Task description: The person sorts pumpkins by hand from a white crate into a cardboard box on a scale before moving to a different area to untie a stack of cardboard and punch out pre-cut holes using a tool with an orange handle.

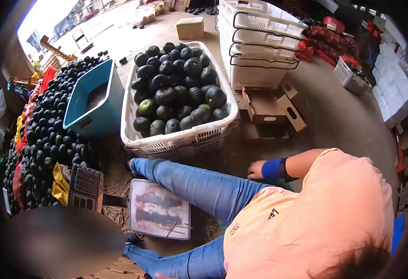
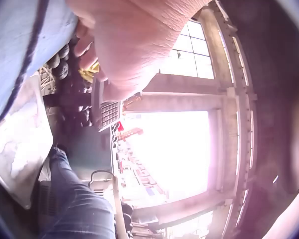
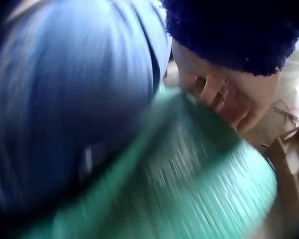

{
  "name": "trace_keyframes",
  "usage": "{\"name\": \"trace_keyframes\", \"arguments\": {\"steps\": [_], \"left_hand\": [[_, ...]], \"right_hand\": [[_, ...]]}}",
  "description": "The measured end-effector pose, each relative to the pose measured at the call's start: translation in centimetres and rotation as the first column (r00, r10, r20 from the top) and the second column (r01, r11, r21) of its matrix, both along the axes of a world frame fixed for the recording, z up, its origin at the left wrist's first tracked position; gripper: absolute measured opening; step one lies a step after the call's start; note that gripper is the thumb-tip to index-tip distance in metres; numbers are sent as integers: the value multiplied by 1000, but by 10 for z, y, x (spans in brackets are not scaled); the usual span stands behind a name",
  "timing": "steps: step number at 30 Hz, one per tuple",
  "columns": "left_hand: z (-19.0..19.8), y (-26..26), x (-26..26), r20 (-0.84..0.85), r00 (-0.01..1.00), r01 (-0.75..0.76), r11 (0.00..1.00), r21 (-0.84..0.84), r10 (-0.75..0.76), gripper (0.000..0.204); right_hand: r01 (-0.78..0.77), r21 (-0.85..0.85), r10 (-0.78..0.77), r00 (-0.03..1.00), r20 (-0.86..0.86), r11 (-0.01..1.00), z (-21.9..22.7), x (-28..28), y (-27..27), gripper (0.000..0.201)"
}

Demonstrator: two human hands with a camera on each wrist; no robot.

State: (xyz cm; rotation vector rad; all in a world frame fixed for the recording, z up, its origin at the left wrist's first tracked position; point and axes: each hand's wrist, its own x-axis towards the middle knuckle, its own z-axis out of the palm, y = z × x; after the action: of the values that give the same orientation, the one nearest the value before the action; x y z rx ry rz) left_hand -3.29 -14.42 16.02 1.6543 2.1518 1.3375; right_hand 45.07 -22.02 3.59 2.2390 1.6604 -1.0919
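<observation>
My right hand [image 1: 256, 169] hangs beside my right thigh, below a blue wristband, its fingers loosely curled. In the right wrist view it sits right at the edge of a shiny green round thing [image 3: 229, 194], blurred, next to my jeans. My left hand [image 2: 134, 45] fills the top of the left wrist view, fingers loosely bent near my jeans [image 2: 25, 55]; only a sliver shows at the head view's bottom edge. Between my legs stands a scale with a stained platform [image 1: 162, 204] and keypad head [image 1: 86, 181]. Beyond it, dark green pumpkins [image 1: 166, 95] heap a white crate [image 1: 127, 125].
A blue tub [image 1: 92, 118] stands left of the crate, beside a large pile of pumpkins [image 1: 41, 135]. Stacked white crates [image 1: 259, 69] and open cardboard boxes [image 1: 264, 109] are to the right. A tan box [image 1: 190, 29] stands behind. A blurred patch covers the head view's lower left.
</observation>
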Motion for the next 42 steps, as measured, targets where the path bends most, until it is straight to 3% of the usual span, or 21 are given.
{"name": "trace_keyframes", "arguments": {"steps": [1,2,3,4,7,9,13,15,17,19,23,27,29,31,33,35,37,38,39,41,42], "left_hand": [[-24,-1,11,88,967,254,918,-304,-238,53],[-30,-3,33,-290,780,319,752,-577,-554,48],[-45,-10,43,-296,581,510,623,-593,-758,44],[-44,-16,62,-238,554,507,551,-663,-797,43],[-26,-15,98,8,666,575,507,-642,-746,41],[-47,-12,92,76,707,585,520,-623,-703,40],[-54,-5,95,45,741,555,572,-604,-670,41],[-63,-7,99,-69,763,506,660,-556,-643,41],[-60,-4,106,9,809,486,661,-571,-588,39],[-57,2,117,31,823,480,666,-571,-567,39],[-60,14,124,59,844,475,691,-545,-533,36],[-60,18,126,41,825,485,670,-562,-563,35],[-58,18,126,34,819,488,664,-566,-572,36],[-56,18,128,66,828,493,668,-558,-557,37],[-55,17,126,112,834,504,664,-552,-540,38],[-54,15,124,144,838,514,674,-531,-526,38],[-45,15,123,228,837,536,663,-522,-497,38],[-44,15,124,273,831,552,655,-517,-485,38],[-47,14,121,345,826,564,647,-513,-446,37],[-56,16,116,486,798,589,632,-504,-355,37],[-47,20,121,557,775,601,623,-501,-299,35]], "right_hand": [[6,155,-9,1000,21,988,-17,13,-31,40],[77,146,-88,993,74,986,-10,21,-50,38],[209,212,-231,970,81,955,-13,31,-60,37],[330,279,-365,927,82,902,-19,46,-65,37],[504,491,-615,784,85,710,-27,92,-54,42],[441,627,-671,719,181,642,-28,129,-30,53],[477,570,-718,613,329,669,-36,204,22,77],[494,541,-714,611,341,681,-50,226,34,83],[695,195,-707,598,378,692,-23,219,53,84],[693,108,-655,604,454,713,-40,210,54,79],[672,-208,-601,734,317,711,-137,213,19,53],[635,41,-582,679,448,772,-142,191,0,48],[537,192,-544,637,547,821,-104,166,7,45],[578,202,-611,721,326,790,-95,178,19,38],[591,523,-762,618,196,614,-123,209,33,34],[659,625,-831,556,-28,419,-71,225,51,36],[559,755,-790,607,-92,342,-38,284,47,38],[619,771,-803,532,-269,152,-27,322,40,40],[849,512,-600,345,-722,-129,-23,370,26,43],[952,161,-243,97,-965,-259,130,270,38,47],[942,222,-179,180,-967,-253,156,248,35,46]]}}
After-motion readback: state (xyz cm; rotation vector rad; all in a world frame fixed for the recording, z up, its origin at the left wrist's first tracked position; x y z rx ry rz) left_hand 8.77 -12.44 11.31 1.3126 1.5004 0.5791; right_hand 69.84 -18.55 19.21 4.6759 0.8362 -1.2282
